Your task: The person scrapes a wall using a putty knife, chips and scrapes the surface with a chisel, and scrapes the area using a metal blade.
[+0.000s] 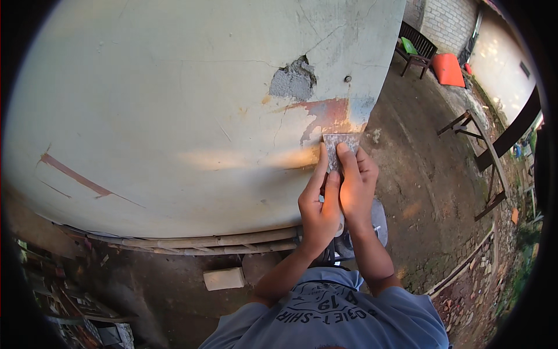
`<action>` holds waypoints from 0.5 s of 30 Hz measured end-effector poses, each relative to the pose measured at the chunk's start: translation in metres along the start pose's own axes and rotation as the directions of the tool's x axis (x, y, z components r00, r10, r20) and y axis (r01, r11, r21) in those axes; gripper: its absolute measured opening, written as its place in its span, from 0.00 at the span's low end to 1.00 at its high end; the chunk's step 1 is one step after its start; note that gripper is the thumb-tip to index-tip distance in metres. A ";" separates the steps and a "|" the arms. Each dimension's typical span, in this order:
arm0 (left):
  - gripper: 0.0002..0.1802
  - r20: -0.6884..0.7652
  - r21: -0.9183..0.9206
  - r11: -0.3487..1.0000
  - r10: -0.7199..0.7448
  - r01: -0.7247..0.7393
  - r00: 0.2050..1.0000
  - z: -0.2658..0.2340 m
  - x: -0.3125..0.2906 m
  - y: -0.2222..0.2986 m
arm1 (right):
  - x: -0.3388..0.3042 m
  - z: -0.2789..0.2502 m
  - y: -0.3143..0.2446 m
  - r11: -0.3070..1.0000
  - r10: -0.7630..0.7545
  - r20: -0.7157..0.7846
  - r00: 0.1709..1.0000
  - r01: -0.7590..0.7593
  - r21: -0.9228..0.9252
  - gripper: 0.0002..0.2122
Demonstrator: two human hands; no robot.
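Note:
Both my hands are closed on a scraper [332,146] with a wide, speckled metal blade. Its far edge meets the pale painted wall [174,110], close to the wall's right corner. My left hand [318,216] grips from the left, with its index finger stretched along the blade's side. My right hand [357,189] holds it from the right, its thumb lying on the blade. The handle is mostly hidden by my hands. Just beyond the blade is a peeled patch [331,113] of reddish and bluish older paint. Further up is a rough grey hole [292,80] in the plaster.
A reddish-brown scrape [75,174] marks the wall's left part. Bamboo poles [203,244] run along its base, near a pale block [224,279] on the ground. To the right lie bare ground [418,174], a wooden frame [494,163], a dark bench [419,49] and an orange object [448,70].

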State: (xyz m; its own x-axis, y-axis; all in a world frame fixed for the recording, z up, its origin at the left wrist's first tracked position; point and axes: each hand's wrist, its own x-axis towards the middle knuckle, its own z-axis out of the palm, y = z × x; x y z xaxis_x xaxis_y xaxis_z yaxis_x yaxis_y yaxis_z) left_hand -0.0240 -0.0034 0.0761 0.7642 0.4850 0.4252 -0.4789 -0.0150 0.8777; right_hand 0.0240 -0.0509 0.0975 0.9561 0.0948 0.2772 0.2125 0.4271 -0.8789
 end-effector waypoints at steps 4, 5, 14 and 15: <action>0.25 0.002 -0.008 1.000 -0.023 0.023 1.000 0.003 0.004 0.003 | -0.001 -0.002 -0.007 0.998 0.044 0.001 0.999 -0.044 0.044 0.09; 0.25 -0.011 -0.032 0.998 -0.055 0.054 0.998 0.004 0.000 0.009 | -0.005 -0.003 -0.008 0.997 0.057 0.013 0.998 -0.058 0.052 0.09; 0.25 -0.035 0.082 0.997 0.012 -0.009 0.999 0.003 -0.001 -0.018 | 0.005 -0.008 0.001 0.998 0.054 0.058 0.997 -0.056 0.026 0.09; 0.25 -0.060 0.115 0.993 0.037 -0.030 0.997 0.002 -0.002 -0.025 | 0.004 -0.007 0.009 1.000 0.020 0.031 0.999 -0.020 -0.002 0.08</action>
State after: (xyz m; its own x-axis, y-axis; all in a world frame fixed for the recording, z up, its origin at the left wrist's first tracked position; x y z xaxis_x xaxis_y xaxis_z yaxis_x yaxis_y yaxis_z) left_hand -0.0123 -0.0060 0.0539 0.7186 0.5360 0.4431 -0.4484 -0.1299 0.8843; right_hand 0.0307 -0.0533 0.0881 0.9534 0.1311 0.2716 0.1938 0.4237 -0.8848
